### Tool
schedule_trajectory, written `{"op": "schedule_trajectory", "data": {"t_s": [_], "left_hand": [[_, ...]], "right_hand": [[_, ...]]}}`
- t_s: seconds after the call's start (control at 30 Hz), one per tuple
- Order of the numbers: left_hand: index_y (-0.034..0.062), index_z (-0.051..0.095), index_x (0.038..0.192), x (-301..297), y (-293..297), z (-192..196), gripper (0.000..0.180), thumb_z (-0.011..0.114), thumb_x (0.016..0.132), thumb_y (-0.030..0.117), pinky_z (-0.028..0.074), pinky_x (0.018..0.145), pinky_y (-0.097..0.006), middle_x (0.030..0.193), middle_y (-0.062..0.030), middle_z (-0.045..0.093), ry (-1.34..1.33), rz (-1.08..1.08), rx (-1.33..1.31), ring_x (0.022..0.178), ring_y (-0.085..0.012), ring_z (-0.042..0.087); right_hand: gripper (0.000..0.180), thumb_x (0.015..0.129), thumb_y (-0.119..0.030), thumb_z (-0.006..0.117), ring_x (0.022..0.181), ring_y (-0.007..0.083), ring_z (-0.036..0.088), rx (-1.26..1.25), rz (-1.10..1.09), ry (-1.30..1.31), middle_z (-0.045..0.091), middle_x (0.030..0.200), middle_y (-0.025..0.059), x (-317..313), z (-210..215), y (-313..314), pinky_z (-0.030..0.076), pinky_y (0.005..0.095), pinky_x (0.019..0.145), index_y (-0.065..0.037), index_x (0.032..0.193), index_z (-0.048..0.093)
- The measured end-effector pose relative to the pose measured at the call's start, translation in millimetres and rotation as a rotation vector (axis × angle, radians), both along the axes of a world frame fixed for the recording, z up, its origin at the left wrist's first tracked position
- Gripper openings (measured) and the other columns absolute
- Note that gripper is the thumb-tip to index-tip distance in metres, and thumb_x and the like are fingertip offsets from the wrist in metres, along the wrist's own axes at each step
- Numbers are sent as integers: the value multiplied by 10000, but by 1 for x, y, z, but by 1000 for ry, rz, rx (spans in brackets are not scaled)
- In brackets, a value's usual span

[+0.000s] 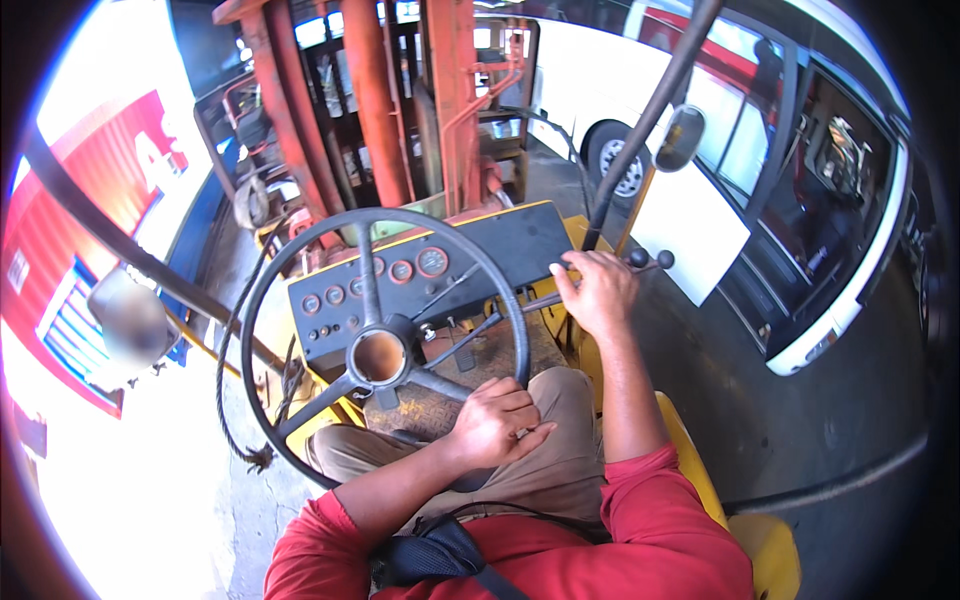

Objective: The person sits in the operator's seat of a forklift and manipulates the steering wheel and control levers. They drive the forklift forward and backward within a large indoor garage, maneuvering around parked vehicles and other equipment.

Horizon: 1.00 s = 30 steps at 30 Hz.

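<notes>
A large black steering wheel (508, 288) stands in front of me, tilted, with its round hub (380, 357) in the middle. My left hand (497, 422) is curled over the wheel's lower right rim, palm down. To the right of the dashboard, my right hand (600, 292) is wrapped over the end of a control lever; its knob is hidden under the fingers. Just beyond that hand, two black lever knobs (652, 259) stick out, untouched.
A dark dashboard (500, 245) with round gauges (431, 262) lies behind the wheel. Ahead rises an orange forklift mast (376, 110). Mirrors hang at left and right (681, 137). A white bus (590, 75) stands ahead right, beside an open doorway (830, 190). Rope (225, 400) dangles at left.
</notes>
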<state>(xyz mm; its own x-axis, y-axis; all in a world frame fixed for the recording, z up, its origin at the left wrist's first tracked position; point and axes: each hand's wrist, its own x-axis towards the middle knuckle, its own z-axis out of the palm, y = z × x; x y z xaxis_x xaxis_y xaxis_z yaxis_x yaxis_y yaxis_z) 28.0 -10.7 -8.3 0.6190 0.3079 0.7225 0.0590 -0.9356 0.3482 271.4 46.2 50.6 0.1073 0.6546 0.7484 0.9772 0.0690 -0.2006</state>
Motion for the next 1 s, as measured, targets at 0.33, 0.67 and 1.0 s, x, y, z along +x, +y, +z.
{"op": "schedule_trajectory", "data": {"t_s": [0.33,0.67,1.0], "left_hand": [[122,662,691,-4,3,1,256,870,829,182,481,644,-388,716,-11,588,-14,4,4,714,-234,591],[123,634,676,-3,0,-1,295,839,856,234,495,693,-382,742,-13,586,-29,11,9,755,-229,588],[116,665,693,-4,-2,2,257,849,853,197,493,680,-387,743,-19,602,-37,10,8,746,-237,585]], "right_hand": [[212,902,-323,780,853,298,722,-33,4,-7,746,847,62,-2,-1,6,550,449,768,-115,943,778],[200,904,-326,781,859,286,720,-41,-4,-17,745,843,37,-1,-2,5,540,447,763,-127,926,770],[193,924,-311,783,879,291,719,-58,-9,-33,764,876,41,0,-1,5,538,444,762,-123,965,773]]}}
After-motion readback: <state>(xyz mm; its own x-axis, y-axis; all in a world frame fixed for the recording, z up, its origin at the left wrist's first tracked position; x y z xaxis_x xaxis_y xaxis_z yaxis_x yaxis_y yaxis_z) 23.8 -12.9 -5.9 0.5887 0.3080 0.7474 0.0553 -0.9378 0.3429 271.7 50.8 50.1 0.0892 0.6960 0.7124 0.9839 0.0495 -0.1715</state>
